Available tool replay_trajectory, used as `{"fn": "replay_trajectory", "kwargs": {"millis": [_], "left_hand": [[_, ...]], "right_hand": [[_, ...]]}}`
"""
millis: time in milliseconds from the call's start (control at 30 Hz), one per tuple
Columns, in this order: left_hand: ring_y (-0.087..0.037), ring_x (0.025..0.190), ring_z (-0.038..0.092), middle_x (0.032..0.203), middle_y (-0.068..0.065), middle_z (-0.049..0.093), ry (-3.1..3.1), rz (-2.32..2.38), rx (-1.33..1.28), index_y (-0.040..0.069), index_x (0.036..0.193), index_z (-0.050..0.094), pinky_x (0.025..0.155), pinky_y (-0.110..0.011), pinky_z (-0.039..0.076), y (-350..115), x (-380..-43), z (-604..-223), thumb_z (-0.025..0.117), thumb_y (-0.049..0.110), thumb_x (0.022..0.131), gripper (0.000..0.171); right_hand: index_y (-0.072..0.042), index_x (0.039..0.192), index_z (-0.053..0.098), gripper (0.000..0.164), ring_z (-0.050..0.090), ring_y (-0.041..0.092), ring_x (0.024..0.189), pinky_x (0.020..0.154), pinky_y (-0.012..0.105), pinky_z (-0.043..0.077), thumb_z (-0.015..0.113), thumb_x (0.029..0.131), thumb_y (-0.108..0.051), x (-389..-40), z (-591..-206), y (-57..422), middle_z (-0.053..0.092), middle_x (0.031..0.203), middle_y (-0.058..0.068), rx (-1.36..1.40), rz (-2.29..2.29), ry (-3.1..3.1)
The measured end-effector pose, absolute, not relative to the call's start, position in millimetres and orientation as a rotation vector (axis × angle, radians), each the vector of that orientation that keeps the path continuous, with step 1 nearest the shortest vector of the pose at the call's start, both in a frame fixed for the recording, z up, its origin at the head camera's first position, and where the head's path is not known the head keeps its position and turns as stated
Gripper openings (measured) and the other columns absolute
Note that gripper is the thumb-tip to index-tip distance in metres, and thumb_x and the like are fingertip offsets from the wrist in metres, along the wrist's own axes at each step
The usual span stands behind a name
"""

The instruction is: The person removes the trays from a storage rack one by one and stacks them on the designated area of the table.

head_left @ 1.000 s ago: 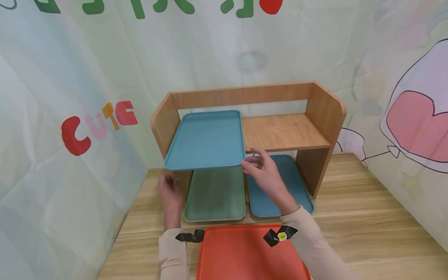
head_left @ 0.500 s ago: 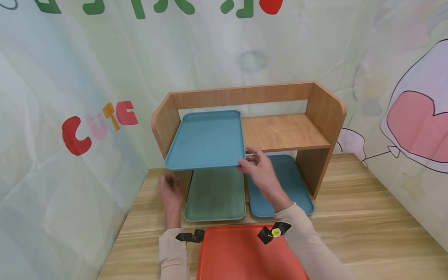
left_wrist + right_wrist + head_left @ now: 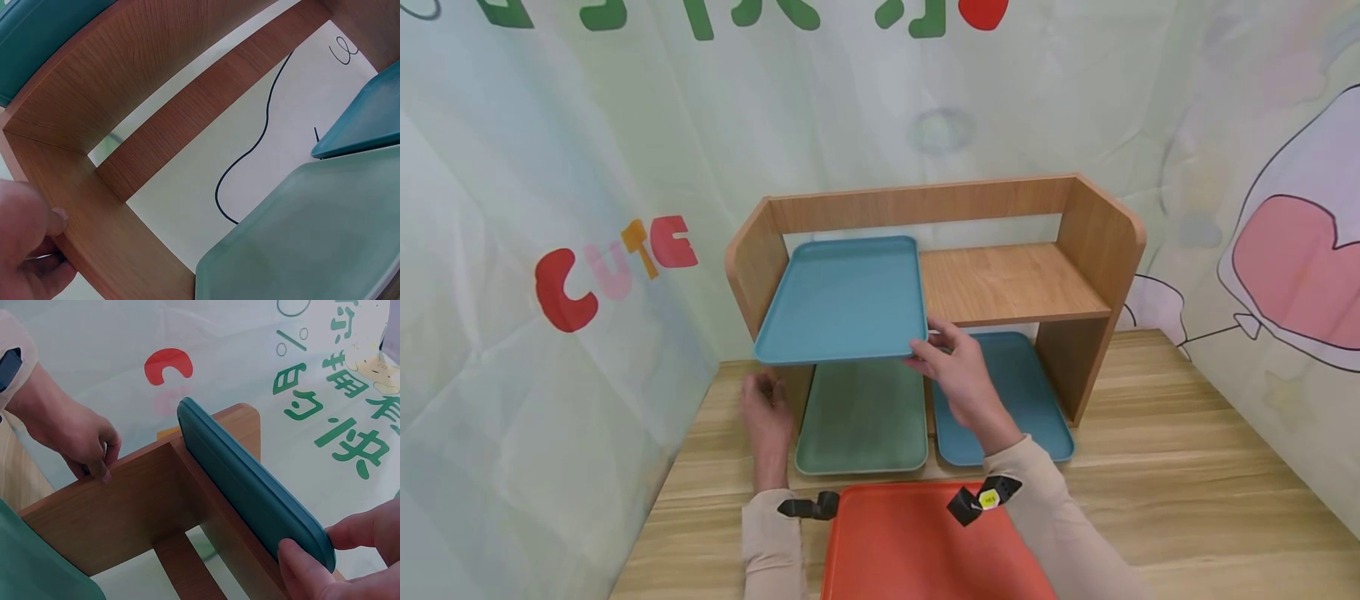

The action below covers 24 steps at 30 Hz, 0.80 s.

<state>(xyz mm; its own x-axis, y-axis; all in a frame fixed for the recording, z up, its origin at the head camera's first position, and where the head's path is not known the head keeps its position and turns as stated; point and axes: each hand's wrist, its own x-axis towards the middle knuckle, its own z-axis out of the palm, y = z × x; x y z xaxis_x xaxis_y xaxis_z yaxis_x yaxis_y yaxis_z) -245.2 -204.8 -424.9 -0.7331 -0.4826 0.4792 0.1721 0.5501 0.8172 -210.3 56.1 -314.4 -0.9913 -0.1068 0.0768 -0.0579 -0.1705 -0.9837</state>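
A blue tray [image 3: 842, 300] lies on the upper left of a wooden desktop shelf [image 3: 1011, 279], jutting past the front edge of the board. My right hand [image 3: 962, 375] pinches its front right corner between thumb and fingers, as the right wrist view also shows. At the shelf's lower left, my left hand [image 3: 766, 417] grips the front edge of the side panel [image 3: 94, 212]. Below, a green tray [image 3: 865, 417] fills the left lower compartment, and a second blue tray [image 3: 1000, 400] lies in the right one, partly behind my right hand.
A red tray [image 3: 925, 542] lies on the wood-grain table [image 3: 1180, 467] in front of the shelf, partly covered by my right sleeve. A printed cloth [image 3: 625, 150] hangs behind the shelf and along both sides.
My right hand has shifted slightly left and closed its fingers on the blue tray's front corner. The left hand and the trays look unmoved.
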Motion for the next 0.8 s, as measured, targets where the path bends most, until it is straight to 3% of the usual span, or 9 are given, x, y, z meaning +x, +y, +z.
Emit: {"fn": "replay_trajectory", "kwargs": {"millis": [500,800], "left_hand": [[-0.032,0.089,0.053,0.094,-0.02,0.054,-2.06,-1.196,0.22,-0.004,0.096,0.051,0.078,-0.039,0.043,-204.7,-244.7,-425.8,0.053,0.0,0.094,0.006],[-0.034,0.086,0.054,0.091,-0.022,0.055,-2.036,-1.148,0.22,-0.004,0.091,0.05,0.076,-0.039,0.042,-204.1,-246.0,-425.3,0.054,-0.005,0.092,0.004]], "right_hand": [[-0.009,0.142,0.043,0.048,0.066,0.016,0.091,0.089,0.034,0.053,0.053,0.095,-0.004,-207.9,-318.6,51.3,0.052,0.113,0.015,-0.133,-2.517,1.87],[-0.01,0.144,0.041,0.049,0.068,0.011,0.088,0.086,0.029,0.054,0.052,0.096,-0.004,-201.2,-320.0,54.0,0.052,0.128,0.018,-0.1,-2.59,1.759]]}}
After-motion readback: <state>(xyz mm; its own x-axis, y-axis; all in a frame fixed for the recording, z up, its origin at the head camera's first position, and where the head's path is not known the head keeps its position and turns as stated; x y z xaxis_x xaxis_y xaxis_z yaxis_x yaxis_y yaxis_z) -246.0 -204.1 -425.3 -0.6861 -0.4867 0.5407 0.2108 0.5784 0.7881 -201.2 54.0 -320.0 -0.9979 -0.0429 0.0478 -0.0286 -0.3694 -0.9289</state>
